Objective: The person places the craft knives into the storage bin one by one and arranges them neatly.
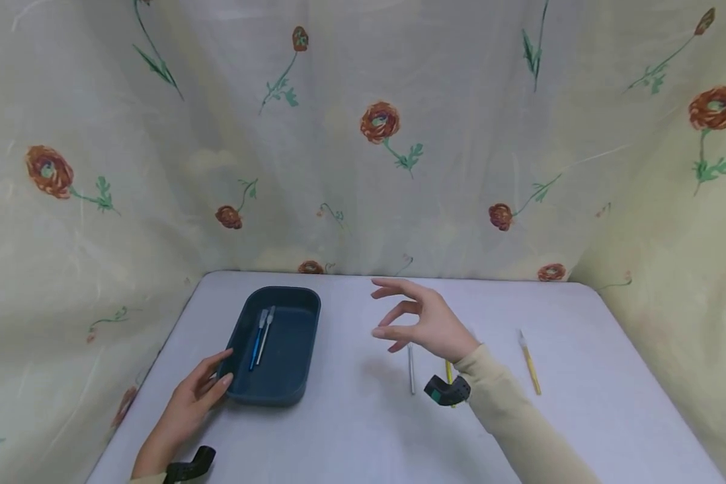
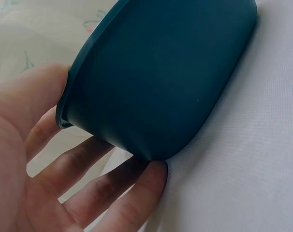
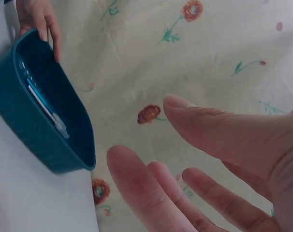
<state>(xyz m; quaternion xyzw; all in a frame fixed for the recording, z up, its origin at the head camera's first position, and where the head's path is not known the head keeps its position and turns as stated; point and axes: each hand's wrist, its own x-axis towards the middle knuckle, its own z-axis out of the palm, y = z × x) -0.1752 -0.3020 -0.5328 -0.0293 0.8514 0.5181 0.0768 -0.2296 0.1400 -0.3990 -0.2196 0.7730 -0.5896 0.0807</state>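
Dark blue-green plastic marks the tray (image 1: 293,349) resting on a white-covered table (image 1: 351,430), its near-left edge gripped by a person's left hand (image 1: 196,390), thumb at the rim, fingers against the outer wall. Inside, 2 slim pieces lie close together toward the tray's left side: 1 blue brush (image 1: 257,341) and 1 silver brush (image 1: 265,338), pale tips toward the far end. To the tray's right, the person's right hand (image 1: 429,323) hovers, thumb and index fingertips apart, nothing between them. Beyond the tray, 3 more pieces lie on the table: a silver handle (image 1: 411,373), its upper part hidden by that hand; a yellow handle (image 1: 449,370), largely masked by the wrist camera (image 1: 448,390); and a yellow brush (image 1: 529,363), well apart at right.

Risks, by the look of it, are small but real. A dipping right forearm could knock the yellow handle out of line, since camera and sleeve (image 1: 508,410) overhang that area. Slim handles might roll from an off-centre pinch. Uneven pressure from the left hand, applied at 1 edge only, could swivel or tip the tray and slide its 2 brushes.
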